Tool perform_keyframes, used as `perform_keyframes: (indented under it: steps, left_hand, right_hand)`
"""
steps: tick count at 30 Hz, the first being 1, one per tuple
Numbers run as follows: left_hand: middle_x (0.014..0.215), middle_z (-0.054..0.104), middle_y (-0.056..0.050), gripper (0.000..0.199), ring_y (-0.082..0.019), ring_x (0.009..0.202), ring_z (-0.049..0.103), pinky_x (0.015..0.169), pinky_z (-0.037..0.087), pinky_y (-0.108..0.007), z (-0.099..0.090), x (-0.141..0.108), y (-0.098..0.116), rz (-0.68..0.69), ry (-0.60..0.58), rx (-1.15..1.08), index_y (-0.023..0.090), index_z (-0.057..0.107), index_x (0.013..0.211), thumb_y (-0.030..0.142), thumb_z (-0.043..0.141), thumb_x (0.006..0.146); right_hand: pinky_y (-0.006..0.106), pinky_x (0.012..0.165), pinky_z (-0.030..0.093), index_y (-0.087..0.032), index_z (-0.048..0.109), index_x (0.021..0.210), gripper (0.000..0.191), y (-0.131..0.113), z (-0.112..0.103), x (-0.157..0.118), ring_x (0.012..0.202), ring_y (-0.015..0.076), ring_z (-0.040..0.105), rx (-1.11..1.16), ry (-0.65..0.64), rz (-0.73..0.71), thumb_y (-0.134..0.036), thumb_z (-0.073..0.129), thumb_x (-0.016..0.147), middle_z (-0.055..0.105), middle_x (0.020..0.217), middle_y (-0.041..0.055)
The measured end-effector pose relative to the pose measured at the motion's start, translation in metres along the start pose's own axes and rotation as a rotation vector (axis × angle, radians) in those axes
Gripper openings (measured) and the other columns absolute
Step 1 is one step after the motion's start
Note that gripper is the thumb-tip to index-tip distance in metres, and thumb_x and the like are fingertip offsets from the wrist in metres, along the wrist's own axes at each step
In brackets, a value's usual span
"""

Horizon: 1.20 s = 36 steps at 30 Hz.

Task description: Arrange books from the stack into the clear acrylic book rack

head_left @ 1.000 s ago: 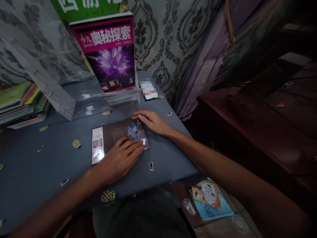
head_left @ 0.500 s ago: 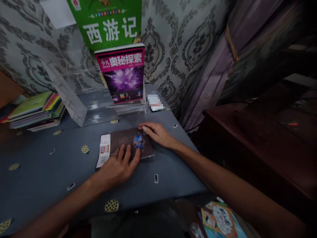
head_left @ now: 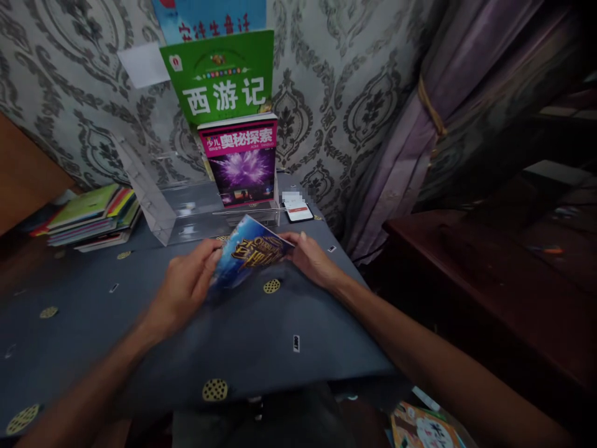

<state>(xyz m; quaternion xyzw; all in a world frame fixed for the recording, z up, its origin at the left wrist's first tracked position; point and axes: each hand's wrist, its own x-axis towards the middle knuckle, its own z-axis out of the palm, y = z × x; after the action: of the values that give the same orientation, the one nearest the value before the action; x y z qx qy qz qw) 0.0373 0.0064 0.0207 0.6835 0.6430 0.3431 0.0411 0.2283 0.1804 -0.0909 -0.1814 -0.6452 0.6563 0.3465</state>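
A thin book [head_left: 254, 249] with a blue cover and gold lettering is tilted above the table, held between both hands. My left hand [head_left: 189, 277] grips its left edge, thumb on the near side. At the right edge, the fingers of my right hand [head_left: 310, 255] are closed on it and partly hidden. Just behind stands a clear acrylic rack [head_left: 147, 193]. It bears an upright book [head_left: 245, 165] with a pink and purple cover, a green book [head_left: 228, 78] behind that, and a blue book [head_left: 209, 18] at the top.
A pile of books [head_left: 93, 218] lies left of the rack. A phone [head_left: 298, 210] rests right of the rack. The table [head_left: 252, 348] has a dark patterned cloth. Below its front right edge is an orange book [head_left: 422, 429]. Dark red furniture [head_left: 466, 261] stands at the right.
The book lay flat, dark back up, under both hands. Now it is lifted and turned so the blue cover shows, with both hands gripping its edges. The view has shifted slightly.
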Motion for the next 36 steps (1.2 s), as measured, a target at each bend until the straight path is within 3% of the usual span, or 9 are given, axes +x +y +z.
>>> perform_keyframes:
  steps: [5, 10, 14, 18, 21, 28, 32, 36]
  left_hand:
    - [0.069, 0.061, 0.002, 0.033, -0.013, 0.060, 0.052, 0.055, 0.042, -0.024, -0.004, 0.008, 0.001, -0.186, 0.165, -0.255, 0.019, 0.066, 0.093, 0.047, 0.048, 0.097]
    - [0.072, 0.064, 0.001, 0.043, -0.013, 0.064, 0.058, 0.056, 0.046, -0.022, 0.025, -0.003, -0.014, -0.454, 0.266, -0.795, 0.018, 0.065, 0.087, 0.060, 0.068, 0.082]
    - [0.069, 0.063, 0.002, 0.050, -0.013, 0.065, 0.060, 0.056, 0.048, -0.020, 0.049, -0.022, -0.033, -0.599, 0.293, -0.977, 0.017, 0.063, 0.080, 0.062, 0.081, 0.067]
    - [0.065, 0.059, 0.004, 0.052, -0.010, 0.057, 0.053, 0.052, 0.046, -0.019, 0.057, -0.036, -0.051, -0.673, 0.231, -0.921, 0.018, 0.060, 0.078, 0.066, 0.078, 0.066]
    - [0.060, 0.054, 0.006, 0.051, -0.010, 0.052, 0.051, 0.048, 0.045, -0.020, 0.055, -0.037, -0.064, -0.693, 0.098, -0.829, 0.019, 0.057, 0.076, 0.067, 0.073, 0.069]
    - [0.054, 0.054, 0.003, 0.044, -0.012, 0.044, 0.053, 0.041, 0.044, -0.022, 0.052, -0.028, -0.091, -0.544, -0.158, -0.506, 0.020, 0.053, 0.071, 0.062, 0.055, 0.082]
    - [0.061, 0.060, 0.001, 0.031, -0.013, 0.048, 0.055, 0.048, 0.045, -0.024, 0.049, -0.023, -0.094, -0.421, -0.146, -0.223, 0.020, 0.056, 0.078, 0.046, 0.045, 0.091]
    - [0.089, 0.068, -0.005, 0.022, -0.022, 0.081, 0.064, 0.076, 0.052, -0.036, 0.050, -0.020, -0.094, -0.214, -0.066, 0.050, 0.021, 0.060, 0.092, 0.034, 0.043, 0.094]
  right_hand:
    - [0.034, 0.083, 0.056, -0.020, 0.073, 0.102, 0.053, -0.007, 0.014, -0.009, 0.085, 0.0190, 0.069, 0.132, -0.198, 0.013, -0.062, 0.081, 0.071, 0.075, 0.098, 0.0055]
    - [0.022, 0.059, 0.050, -0.015, 0.072, 0.083, 0.045, -0.012, 0.019, -0.018, 0.059, 0.0099, 0.058, 0.179, -0.277, 0.123, -0.059, 0.080, 0.075, 0.067, 0.070, -0.0006]
    - [0.019, 0.048, 0.047, -0.014, 0.071, 0.085, 0.046, -0.013, 0.016, -0.019, 0.052, 0.0078, 0.053, 0.125, -0.344, 0.198, -0.059, 0.077, 0.079, 0.063, 0.067, -0.0014]
    - [0.019, 0.049, 0.050, -0.014, 0.069, 0.095, 0.047, -0.013, 0.017, -0.018, 0.056, 0.0084, 0.058, 0.095, -0.384, 0.257, -0.057, 0.077, 0.079, 0.066, 0.074, 0.0002]
    - [0.020, 0.048, 0.051, -0.015, 0.064, 0.105, 0.050, -0.010, 0.019, -0.017, 0.056, 0.0096, 0.060, 0.079, -0.368, 0.280, -0.056, 0.077, 0.080, 0.067, 0.074, -0.0003]
    - [0.021, 0.040, 0.044, -0.013, 0.041, 0.140, 0.084, 0.007, 0.010, -0.007, 0.041, 0.0103, 0.053, -0.039, -0.107, 0.293, -0.049, 0.079, 0.075, 0.056, 0.056, -0.0108]
    - [0.022, 0.039, 0.042, -0.013, 0.037, 0.143, 0.086, 0.012, 0.004, -0.003, 0.039, 0.0113, 0.051, -0.185, -0.058, 0.264, -0.052, 0.073, 0.075, 0.053, 0.053, -0.0127]
    - [0.023, 0.039, 0.040, -0.014, 0.041, 0.141, 0.077, 0.008, 0.002, -0.004, 0.040, 0.0122, 0.050, -0.358, -0.068, 0.241, -0.053, 0.066, 0.080, 0.053, 0.054, -0.0110]
